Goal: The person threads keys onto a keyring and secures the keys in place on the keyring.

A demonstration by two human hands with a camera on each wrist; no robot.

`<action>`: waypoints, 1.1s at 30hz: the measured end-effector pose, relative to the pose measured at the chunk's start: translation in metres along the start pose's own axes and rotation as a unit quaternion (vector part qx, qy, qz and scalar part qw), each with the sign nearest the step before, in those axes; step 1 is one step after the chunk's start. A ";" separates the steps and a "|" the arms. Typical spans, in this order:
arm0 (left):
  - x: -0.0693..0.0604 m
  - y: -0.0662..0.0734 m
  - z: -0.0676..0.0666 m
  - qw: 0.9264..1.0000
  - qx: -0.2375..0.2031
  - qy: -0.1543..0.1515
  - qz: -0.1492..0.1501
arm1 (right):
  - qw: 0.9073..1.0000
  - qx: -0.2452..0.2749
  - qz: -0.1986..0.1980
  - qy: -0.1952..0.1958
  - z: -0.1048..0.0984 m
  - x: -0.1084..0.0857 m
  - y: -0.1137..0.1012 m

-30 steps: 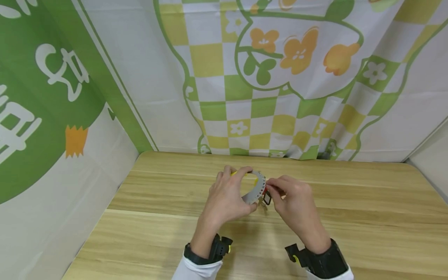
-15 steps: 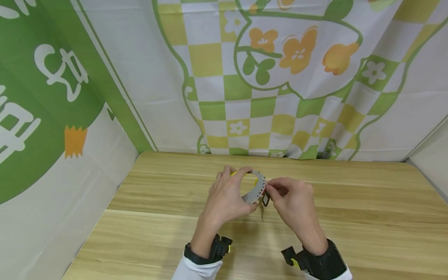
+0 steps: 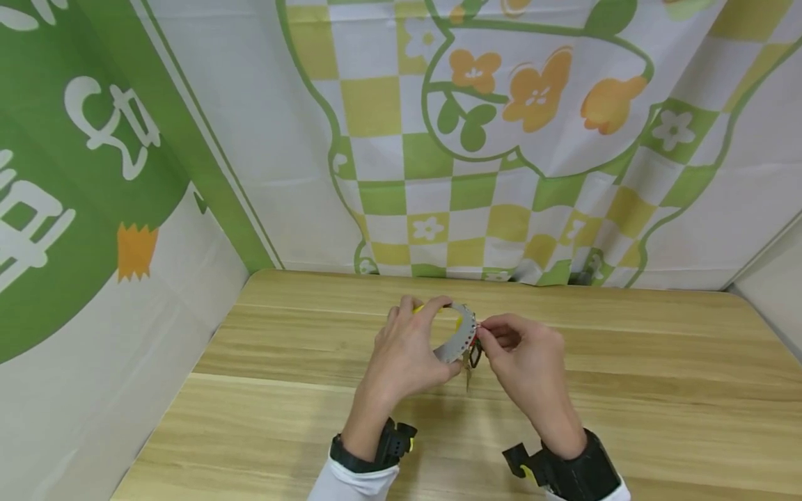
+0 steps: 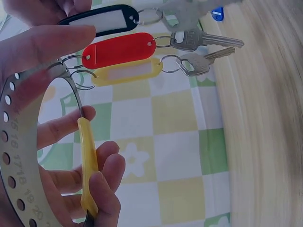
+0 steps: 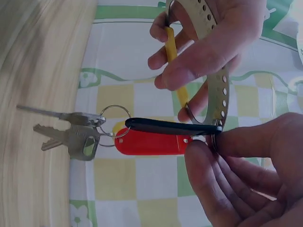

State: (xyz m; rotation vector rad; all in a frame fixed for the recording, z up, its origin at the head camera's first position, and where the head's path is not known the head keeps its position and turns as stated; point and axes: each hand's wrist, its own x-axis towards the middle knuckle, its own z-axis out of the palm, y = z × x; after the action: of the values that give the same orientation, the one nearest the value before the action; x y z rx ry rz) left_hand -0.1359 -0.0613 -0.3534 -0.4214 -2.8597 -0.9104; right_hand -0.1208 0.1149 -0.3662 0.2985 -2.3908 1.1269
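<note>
A large metal key hoop (image 3: 460, 341) with a row of holes and numbers on its band is gripped by my left hand (image 3: 406, 351). The left fingers lie around its yellow handle (image 4: 88, 161). A red key tag (image 4: 118, 49) and a yellow key tag (image 4: 130, 71) hang from the hoop by small rings, with metal keys (image 4: 191, 40) on their far ends. Beside them, my right hand (image 3: 529, 358) pinches the small ring at the end of a black key tag (image 5: 173, 126), right at the hoop's edge. Fingers hide whether that ring passes through a hole.
A wooden table (image 3: 276, 417) lies under both hands. Behind it hangs a checked, flowered cloth (image 3: 426, 195), and a green and white printed cloth (image 3: 125, 292) covers the left side. A small blue object (image 4: 218, 13) shows near the table edge in the left wrist view.
My left hand and the hoop stay nearly still. The right hand has shifted slightly while pinching at the hoop's edge, and the black tag and hanging keys have swung a little leftward.
</note>
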 end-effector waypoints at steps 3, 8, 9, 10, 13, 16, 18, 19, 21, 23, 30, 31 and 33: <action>0.000 0.000 0.000 1.000 -0.001 0.001 -0.001 | 1.000 -0.001 0.012 0.010 0.001 -0.001 -0.001; -0.001 0.001 -0.001 1.000 0.001 0.002 -0.001 | 0.997 -0.010 -0.072 0.032 0.003 -0.002 0.003; -0.001 0.000 -0.001 1.000 0.002 0.001 0.000 | 0.995 -0.014 -0.091 0.033 0.003 -0.001 0.004; -0.001 0.000 -0.001 1.000 0.003 0.001 0.001 | 0.994 -0.017 -0.105 0.032 0.003 -0.001 0.005; -0.001 0.000 0.000 1.000 0.005 -0.003 0.004 | 0.991 -0.028 -0.131 0.020 0.001 0.000 0.008; -0.001 0.000 0.000 1.000 0.007 -0.005 0.005 | 0.990 -0.039 -0.138 0.003 0.000 0.000 0.009; -0.001 0.000 0.000 1.000 0.007 -0.006 0.005 | 0.991 -0.039 -0.130 -0.004 0.000 0.000 0.008; -0.001 0.000 0.000 1.000 0.007 -0.006 0.004 | 0.992 -0.037 -0.121 -0.004 0.000 0.000 0.008; -0.001 0.000 0.000 1.000 0.007 -0.005 0.004 | 0.995 -0.031 -0.095 -0.002 0.001 0.000 0.006; -0.001 0.000 0.000 1.000 0.007 -0.002 0.005 | 0.998 -0.023 -0.062 0.002 0.001 0.000 0.004; 0.000 0.000 0.000 1.000 0.004 0.005 0.004 | 1.000 -0.014 -0.012 0.013 0.002 0.000 -0.001; 0.000 0.000 0.000 1.000 0.005 0.005 0.004 | 1.000 -0.015 -0.018 0.013 0.002 0.000 0.000; 0.000 0.000 0.000 1.000 0.005 0.005 0.006 | 0.999 -0.018 -0.035 0.012 0.002 0.000 0.001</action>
State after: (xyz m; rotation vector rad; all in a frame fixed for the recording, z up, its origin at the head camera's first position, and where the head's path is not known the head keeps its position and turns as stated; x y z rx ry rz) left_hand -0.1354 -0.0611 -0.3536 -0.4311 -2.8483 -0.8922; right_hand -0.1217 0.1143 -0.3684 0.3519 -2.3569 1.0495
